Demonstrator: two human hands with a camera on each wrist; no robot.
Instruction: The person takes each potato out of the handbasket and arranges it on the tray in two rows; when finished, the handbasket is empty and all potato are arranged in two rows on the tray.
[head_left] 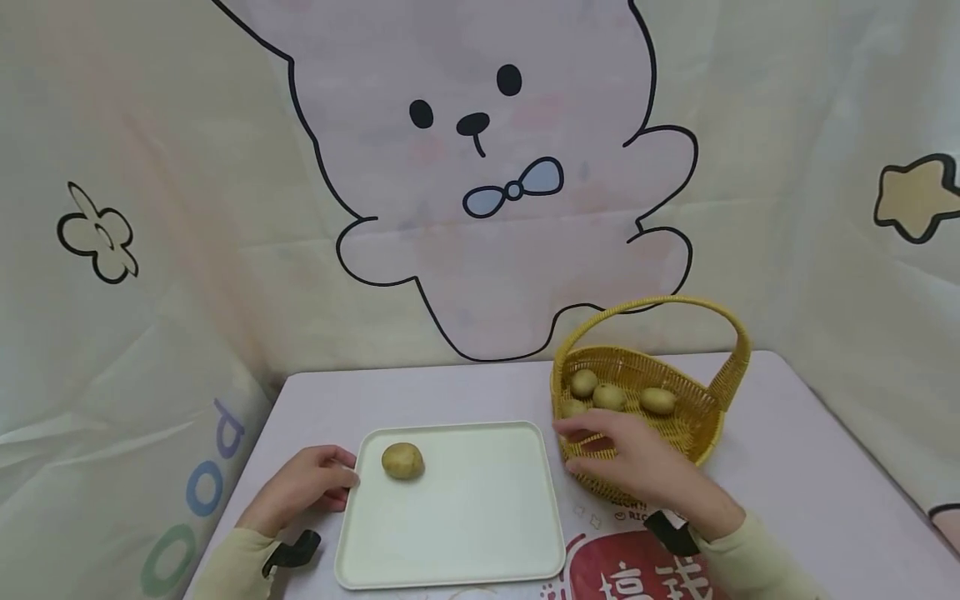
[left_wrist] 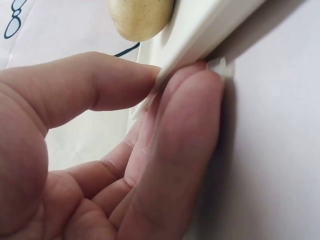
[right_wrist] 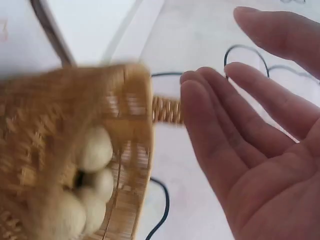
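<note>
A white rectangular tray (head_left: pixel 457 525) lies on the table with one potato (head_left: pixel 402 461) near its upper left corner. At the tray's left edge is my left hand (head_left: pixel 307 483); in the left wrist view its thumb and fingers (left_wrist: pixel 185 115) pinch the rim. My right hand (head_left: pixel 637 462) hovers over the near left side of a yellow woven basket (head_left: pixel 622 354), fingers apart from the thumb and nothing between them. Several potatoes (head_left: pixel 657 401) lie inside the basket. The right wrist view shows the basket blurred, beside the hand's spread fingers (right_wrist: pixel 200 115).
The basket's tall handle (head_left: pixel 663 300) arches over its opening. A red printed patch with white characters (head_left: pixel 637 571) shows on the pale table cover at the front. Behind the table hangs a curtain with a cartoon bear (head_left: pixel 480 242).
</note>
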